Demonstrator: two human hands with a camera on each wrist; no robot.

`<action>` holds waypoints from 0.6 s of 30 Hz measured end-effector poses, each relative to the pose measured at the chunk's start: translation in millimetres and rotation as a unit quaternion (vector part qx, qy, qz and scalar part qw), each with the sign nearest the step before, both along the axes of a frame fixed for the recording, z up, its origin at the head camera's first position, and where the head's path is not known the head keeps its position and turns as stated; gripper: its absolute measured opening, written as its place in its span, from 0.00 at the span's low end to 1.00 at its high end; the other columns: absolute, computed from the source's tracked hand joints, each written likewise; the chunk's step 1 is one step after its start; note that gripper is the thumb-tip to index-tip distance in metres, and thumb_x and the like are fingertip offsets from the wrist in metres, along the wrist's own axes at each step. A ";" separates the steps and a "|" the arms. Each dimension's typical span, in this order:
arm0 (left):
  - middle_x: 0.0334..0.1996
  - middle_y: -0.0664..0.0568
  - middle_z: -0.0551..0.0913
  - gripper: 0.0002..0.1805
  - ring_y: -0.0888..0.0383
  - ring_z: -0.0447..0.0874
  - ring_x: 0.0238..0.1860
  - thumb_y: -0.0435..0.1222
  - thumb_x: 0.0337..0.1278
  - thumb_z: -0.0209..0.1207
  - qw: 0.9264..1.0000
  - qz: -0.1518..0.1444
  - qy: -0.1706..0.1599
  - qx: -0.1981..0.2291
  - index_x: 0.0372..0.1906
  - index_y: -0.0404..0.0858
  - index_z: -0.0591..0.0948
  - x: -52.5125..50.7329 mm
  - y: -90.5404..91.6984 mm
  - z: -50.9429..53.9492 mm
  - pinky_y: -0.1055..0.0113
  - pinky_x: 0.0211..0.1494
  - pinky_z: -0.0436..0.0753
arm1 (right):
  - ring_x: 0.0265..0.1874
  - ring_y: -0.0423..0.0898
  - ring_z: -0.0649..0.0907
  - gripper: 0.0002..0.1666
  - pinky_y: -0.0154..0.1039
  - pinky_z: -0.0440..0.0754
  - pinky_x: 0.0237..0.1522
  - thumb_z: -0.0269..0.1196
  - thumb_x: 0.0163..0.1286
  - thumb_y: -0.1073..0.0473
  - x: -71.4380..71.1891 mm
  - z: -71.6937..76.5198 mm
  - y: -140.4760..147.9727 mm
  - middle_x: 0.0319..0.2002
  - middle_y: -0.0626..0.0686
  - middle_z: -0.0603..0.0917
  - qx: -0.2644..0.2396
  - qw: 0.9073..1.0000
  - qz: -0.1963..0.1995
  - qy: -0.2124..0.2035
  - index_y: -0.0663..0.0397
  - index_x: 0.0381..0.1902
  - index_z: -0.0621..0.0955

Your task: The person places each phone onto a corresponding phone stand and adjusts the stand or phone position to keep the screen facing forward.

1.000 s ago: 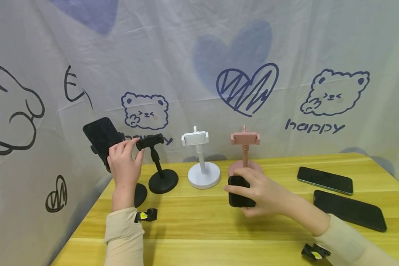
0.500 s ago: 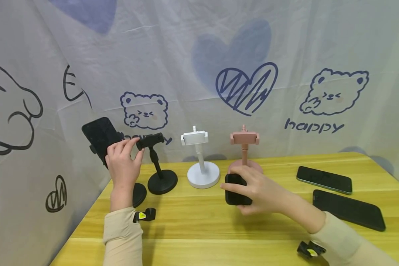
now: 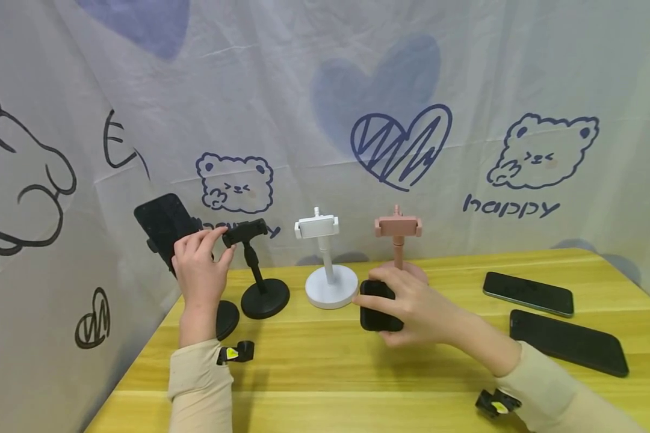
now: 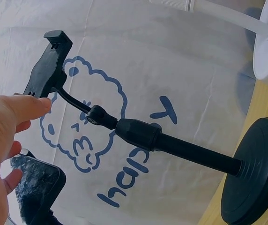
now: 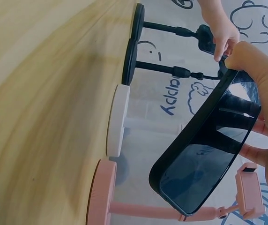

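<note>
My left hand (image 3: pixel 199 261) pinches the near end of the clamp on a black phone stand (image 3: pixel 265 297); the left wrist view shows the stand's jointed neck and round base (image 4: pixel 253 171). Just left of that hand, a second black stand (image 3: pixel 227 319) carries a tilted phone (image 3: pixel 165 222). Held above the table by my right hand (image 3: pixel 419 307) is another black phone (image 3: pixel 378 319). Its glossy screen (image 5: pixel 204 154) faces the camera in the right wrist view, with the thumb along one edge and fingers behind.
To the right of the black stands are a white phone stand (image 3: pixel 331 287) and a pink phone stand (image 3: pixel 398 227), both with bare clamps. Two phones, one farther back (image 3: pixel 528 293) and one nearer (image 3: pixel 569 343), lie on the yellow wooden table (image 3: pixel 303 373). A printed curtain (image 3: pixel 281 108) hangs behind.
My right hand has moved left with the phone, a little farther back over the table. The left hand stays at the black stand's clamp.
</note>
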State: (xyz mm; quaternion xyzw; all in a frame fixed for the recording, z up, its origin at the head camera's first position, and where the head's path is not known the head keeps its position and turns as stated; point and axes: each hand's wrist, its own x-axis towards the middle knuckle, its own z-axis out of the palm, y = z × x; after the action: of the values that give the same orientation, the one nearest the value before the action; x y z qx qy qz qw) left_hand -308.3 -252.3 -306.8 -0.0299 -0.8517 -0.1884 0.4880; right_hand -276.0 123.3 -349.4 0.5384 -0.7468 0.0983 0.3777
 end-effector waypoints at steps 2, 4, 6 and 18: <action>0.51 0.42 0.81 0.20 0.41 0.69 0.57 0.38 0.54 0.69 1.000 0.001 -0.001 -0.001 0.53 0.43 0.83 0.2 0.2 -0.2 0.41 0.58 0.68 | 0.54 0.52 0.74 0.39 0.51 0.79 0.50 0.75 0.41 0.46 -0.6 0.7 -1.7 0.55 0.59 0.74 0.000 1.000 -0.001 -0.001 0.38 0.56 0.80; 0.52 0.42 0.81 0.20 0.41 0.69 0.57 0.38 0.54 0.69 1.000 0.002 -0.001 -0.002 0.53 0.42 0.83 0.3 0.5 -0.3 0.41 0.58 0.68 | 0.53 0.51 0.74 0.38 0.49 0.79 0.50 0.74 0.43 0.46 -1.4 1.3 -3.4 0.55 0.59 0.74 0.002 1.000 -0.001 -0.002 0.38 0.56 0.80; 0.52 0.42 0.81 0.20 0.41 0.69 0.57 0.38 0.54 0.69 1.000 0.002 0.001 -0.003 0.53 0.42 0.83 0.5 0.9 -0.1 0.41 0.58 0.68 | 0.53 0.51 0.75 0.37 0.47 0.80 0.50 0.74 0.43 0.46 -2.3 1.6 -5.2 0.55 0.59 0.74 0.003 1.000 0.001 -0.002 0.39 0.56 0.80; 0.52 0.42 0.81 0.20 0.41 0.69 0.57 0.36 0.53 0.69 1.000 -0.004 0.007 0.002 0.53 0.42 0.83 0.9 1.5 -1.7 0.40 0.58 0.68 | 0.52 0.51 0.75 0.39 0.46 0.80 0.53 0.75 0.40 0.46 -8.5 -2.8 -13.0 0.53 0.61 0.75 -0.005 1.000 0.022 0.017 0.41 0.55 0.80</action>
State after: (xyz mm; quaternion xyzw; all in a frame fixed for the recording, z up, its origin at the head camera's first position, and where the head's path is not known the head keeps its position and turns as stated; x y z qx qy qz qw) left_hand -307.5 -250.8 -308.5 -0.0340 -0.8478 -0.1918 0.4932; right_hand -284.5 110.3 -352.2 0.5546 -0.7275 0.1014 0.3910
